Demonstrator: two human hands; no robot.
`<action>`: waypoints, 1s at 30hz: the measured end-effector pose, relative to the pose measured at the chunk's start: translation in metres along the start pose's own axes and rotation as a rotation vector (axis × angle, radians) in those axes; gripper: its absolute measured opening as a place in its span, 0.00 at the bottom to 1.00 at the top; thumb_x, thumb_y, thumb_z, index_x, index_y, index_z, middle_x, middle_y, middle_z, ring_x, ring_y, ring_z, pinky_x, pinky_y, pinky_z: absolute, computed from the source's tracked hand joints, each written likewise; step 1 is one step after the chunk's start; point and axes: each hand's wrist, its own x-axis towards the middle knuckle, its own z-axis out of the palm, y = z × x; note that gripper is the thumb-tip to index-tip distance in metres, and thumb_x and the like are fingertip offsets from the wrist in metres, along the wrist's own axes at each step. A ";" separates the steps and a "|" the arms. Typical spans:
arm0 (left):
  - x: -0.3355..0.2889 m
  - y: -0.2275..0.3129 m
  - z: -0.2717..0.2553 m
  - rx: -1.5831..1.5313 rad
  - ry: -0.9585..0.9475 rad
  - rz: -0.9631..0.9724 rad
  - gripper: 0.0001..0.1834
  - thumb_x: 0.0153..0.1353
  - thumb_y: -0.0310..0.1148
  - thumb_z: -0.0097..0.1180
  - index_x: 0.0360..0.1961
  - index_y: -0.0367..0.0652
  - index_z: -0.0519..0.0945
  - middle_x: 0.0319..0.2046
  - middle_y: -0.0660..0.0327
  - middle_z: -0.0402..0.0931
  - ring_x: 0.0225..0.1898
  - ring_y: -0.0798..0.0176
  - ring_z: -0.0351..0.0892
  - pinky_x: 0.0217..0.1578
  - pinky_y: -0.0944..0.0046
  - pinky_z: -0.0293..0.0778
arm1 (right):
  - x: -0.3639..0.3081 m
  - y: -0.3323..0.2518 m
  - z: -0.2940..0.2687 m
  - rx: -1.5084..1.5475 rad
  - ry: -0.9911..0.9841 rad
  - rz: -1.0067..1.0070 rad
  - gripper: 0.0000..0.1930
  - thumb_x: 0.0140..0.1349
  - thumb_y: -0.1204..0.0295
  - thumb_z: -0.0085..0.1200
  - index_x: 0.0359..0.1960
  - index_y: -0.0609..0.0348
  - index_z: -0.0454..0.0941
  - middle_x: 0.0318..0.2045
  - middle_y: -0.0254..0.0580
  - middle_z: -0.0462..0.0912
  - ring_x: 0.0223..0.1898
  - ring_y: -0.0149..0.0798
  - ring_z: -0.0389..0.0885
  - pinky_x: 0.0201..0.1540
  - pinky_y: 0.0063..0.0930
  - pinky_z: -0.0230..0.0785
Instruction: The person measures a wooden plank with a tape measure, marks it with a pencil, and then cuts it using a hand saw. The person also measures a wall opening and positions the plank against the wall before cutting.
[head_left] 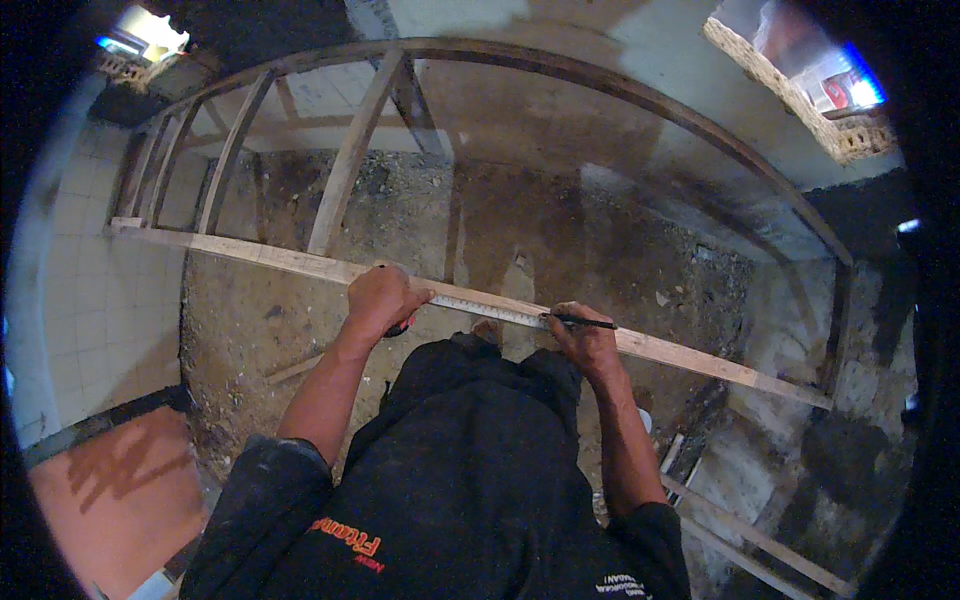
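While the tape measure lay stretched flat along the top face of the long wooden batten, everything about the mark depended on two points of contact staying put. The left hand was pressed down over the tape's end and the batten together, fingers curled over the far edge, with a small dark and red thing (probably the tape's case, though it was mostly hidden) showing just beneath the palm. The right hand was closed around a dark pencil, its tip pointing out to the right and lying on or just above the tape's free end; whether it touched the wood could not be told. The likeliest fault, as I judged it, was the tape creeping sideways if the left palm eased, which would have put the mark in the wrong place. The batten itself rested across a rough timber frame and appeared unclamped, so pressure from either hand might have rolled or shifted it. A slanted pencil would also have drawn the line off the reading. Below lay uneven dirt ground, with loose strips of wood near the person's feet at the lower right, so a shift of stance could have jolted the batten. Dim light, with a tiled wall to the left, would have made the fine markings harder to read.
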 end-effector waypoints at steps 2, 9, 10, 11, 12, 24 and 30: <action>0.001 -0.001 0.000 -0.027 -0.029 -0.018 0.28 0.48 0.58 0.68 0.21 0.39 0.85 0.22 0.49 0.82 0.29 0.44 0.85 0.34 0.49 0.80 | 0.002 -0.003 -0.001 0.004 0.002 -0.031 0.09 0.58 0.74 0.65 0.39 0.61 0.83 0.34 0.48 0.87 0.37 0.45 0.86 0.42 0.35 0.77; 0.003 -0.004 0.000 0.010 -0.015 0.039 0.29 0.48 0.60 0.68 0.20 0.40 0.85 0.22 0.49 0.82 0.28 0.44 0.85 0.33 0.49 0.80 | 0.015 -0.011 -0.001 -0.188 -0.112 -0.048 0.09 0.59 0.71 0.63 0.38 0.61 0.83 0.33 0.52 0.86 0.35 0.55 0.85 0.39 0.44 0.75; 0.005 -0.006 0.001 0.024 -0.010 0.050 0.29 0.48 0.61 0.68 0.20 0.39 0.85 0.22 0.49 0.82 0.29 0.44 0.85 0.34 0.49 0.80 | 0.016 -0.011 0.000 -0.166 -0.131 -0.018 0.09 0.59 0.71 0.63 0.38 0.60 0.83 0.33 0.53 0.85 0.35 0.56 0.84 0.39 0.45 0.75; 0.007 -0.008 0.001 0.041 -0.019 0.053 0.30 0.48 0.61 0.68 0.21 0.39 0.85 0.23 0.48 0.82 0.30 0.44 0.85 0.35 0.49 0.80 | 0.017 -0.012 0.002 -0.174 -0.152 0.003 0.08 0.59 0.70 0.63 0.38 0.60 0.83 0.33 0.53 0.85 0.35 0.57 0.83 0.39 0.45 0.75; 0.009 -0.011 0.003 0.040 -0.029 0.081 0.31 0.47 0.61 0.68 0.21 0.39 0.85 0.23 0.47 0.82 0.31 0.44 0.85 0.35 0.48 0.79 | 0.017 -0.011 0.004 -0.197 -0.161 -0.009 0.08 0.59 0.69 0.63 0.37 0.60 0.83 0.33 0.53 0.85 0.35 0.57 0.83 0.38 0.45 0.75; -0.012 -0.070 0.039 -0.248 -0.631 0.116 0.34 0.48 0.63 0.68 0.21 0.35 0.84 0.18 0.50 0.76 0.21 0.52 0.74 0.28 0.50 0.70 | -0.003 -0.014 0.012 -0.194 0.044 -0.099 0.06 0.58 0.74 0.63 0.37 0.57 0.82 0.34 0.47 0.85 0.37 0.53 0.83 0.40 0.43 0.77; -0.024 -0.066 0.048 -0.295 -0.593 0.148 0.35 0.49 0.64 0.66 0.21 0.33 0.82 0.16 0.48 0.73 0.20 0.52 0.72 0.28 0.49 0.69 | -0.001 -0.013 0.014 -0.202 0.026 -0.149 0.06 0.59 0.74 0.64 0.37 0.58 0.83 0.34 0.47 0.85 0.37 0.52 0.83 0.41 0.41 0.76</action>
